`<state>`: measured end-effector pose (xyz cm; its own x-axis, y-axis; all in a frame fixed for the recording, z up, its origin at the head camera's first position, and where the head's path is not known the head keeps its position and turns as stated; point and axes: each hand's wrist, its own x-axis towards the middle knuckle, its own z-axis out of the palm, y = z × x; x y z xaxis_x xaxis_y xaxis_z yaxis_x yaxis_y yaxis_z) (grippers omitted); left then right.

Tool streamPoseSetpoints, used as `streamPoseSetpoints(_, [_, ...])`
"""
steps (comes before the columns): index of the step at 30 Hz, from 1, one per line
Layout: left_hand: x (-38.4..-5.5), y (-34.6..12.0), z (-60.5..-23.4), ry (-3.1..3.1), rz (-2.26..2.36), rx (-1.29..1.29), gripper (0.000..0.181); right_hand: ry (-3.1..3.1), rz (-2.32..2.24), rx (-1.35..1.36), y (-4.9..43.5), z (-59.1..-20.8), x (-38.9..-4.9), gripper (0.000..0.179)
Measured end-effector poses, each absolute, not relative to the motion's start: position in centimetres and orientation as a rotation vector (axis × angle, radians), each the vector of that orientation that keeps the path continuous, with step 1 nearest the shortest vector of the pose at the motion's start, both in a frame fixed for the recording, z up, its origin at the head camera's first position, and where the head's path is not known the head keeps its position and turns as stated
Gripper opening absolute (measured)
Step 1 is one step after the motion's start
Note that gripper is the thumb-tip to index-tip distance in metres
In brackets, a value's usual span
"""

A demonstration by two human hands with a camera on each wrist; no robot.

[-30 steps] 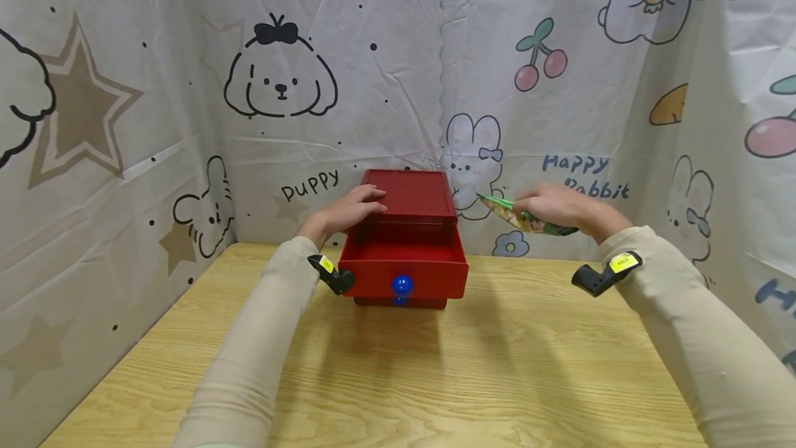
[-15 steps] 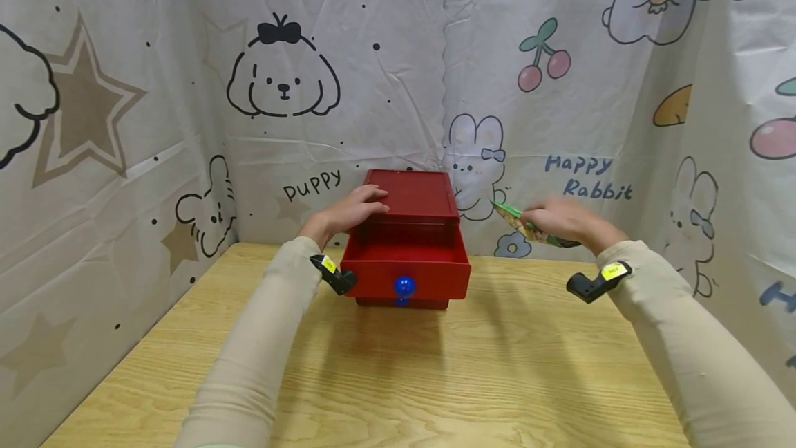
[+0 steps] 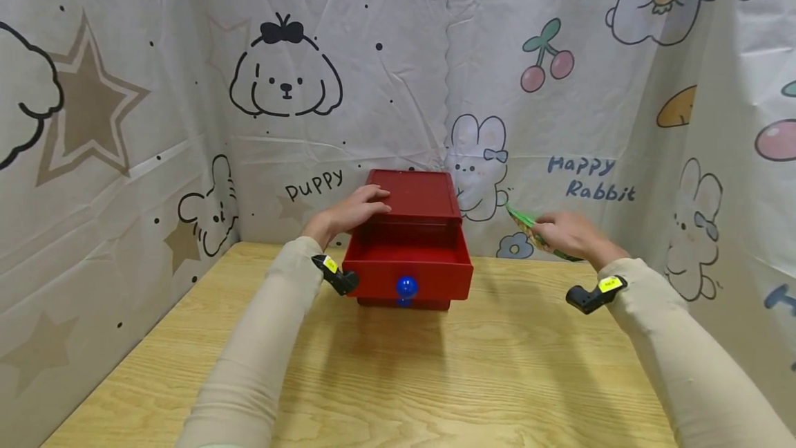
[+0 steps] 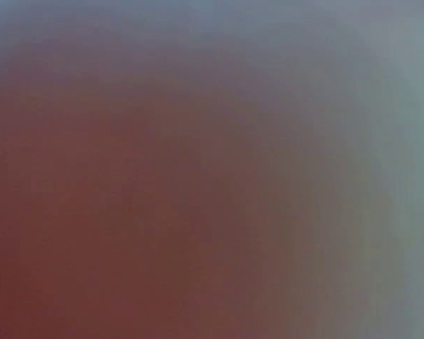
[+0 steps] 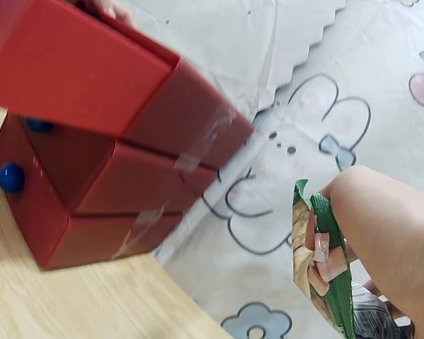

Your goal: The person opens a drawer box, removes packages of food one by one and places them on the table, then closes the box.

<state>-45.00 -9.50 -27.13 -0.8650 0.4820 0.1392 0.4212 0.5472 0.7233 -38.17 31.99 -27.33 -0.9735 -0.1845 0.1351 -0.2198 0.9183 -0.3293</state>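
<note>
A red drawer cabinet (image 3: 423,193) stands at the back of the table, its top drawer (image 3: 441,281) pulled out toward me. A blue knob (image 3: 407,287) sits on that drawer's front. My left hand (image 3: 356,210) rests on the left side of the cabinet's top. Off to the right, my right hand (image 3: 575,235) pinches a green and tan printed packet (image 5: 321,261) above the table, apart from the cabinet. Part of the packet is hidden by the hand in the right wrist view. The left wrist view is only a blur.
Lower drawers with blue knobs (image 5: 11,178) look closed in the right wrist view. The wooden table (image 3: 398,379) reaches to a printed cloth backdrop (image 3: 385,123) behind the cabinet and on both sides.
My right hand has moved right and lower with the packet, farther from the cabinet. The left hand stays on the cabinet top, and the drawer stays pulled out.
</note>
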Motion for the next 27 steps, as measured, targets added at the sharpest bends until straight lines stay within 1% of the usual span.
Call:
streamPoseSetpoints(6, [-45.1, -9.5, -27.2, 2.708, 1.220, 0.779, 0.058, -2.966, 0.463, 0.267, 32.5, -29.0, -38.3, 0.053])
streamPoseSetpoints(12, [-45.4, -9.6, -27.3, 2.701, 1.227, 0.771, 0.059, -2.942, 0.473, 0.239, 32.9, -30.3, -38.5, 0.049])
streamPoseSetpoints(16, [-46.5, -9.7, -27.8, 2.698, 1.240, 0.805, 0.060, -2.958, 0.494, 0.189, 33.2, -30.9, -38.5, 0.050])
streamPoseSetpoints(20, [-47.5, -9.7, -28.3, 2.696, 1.248, 0.810, 0.062, -2.980, 0.511, 0.153, 33.4, -31.5, -38.5, 0.057])
streamPoseSetpoints(23, [-47.3, -9.6, -28.2, 2.700, 1.238, 0.789, 0.062, -2.980, 0.496, 0.160, 33.6, -31.9, -38.5, 0.059])
streamPoseSetpoints(27, [-45.9, -9.5, -27.5, 2.703, 1.227, 0.793, 0.060, -2.998, 0.478, 0.153, 33.8, -32.4, -38.7, 0.060])
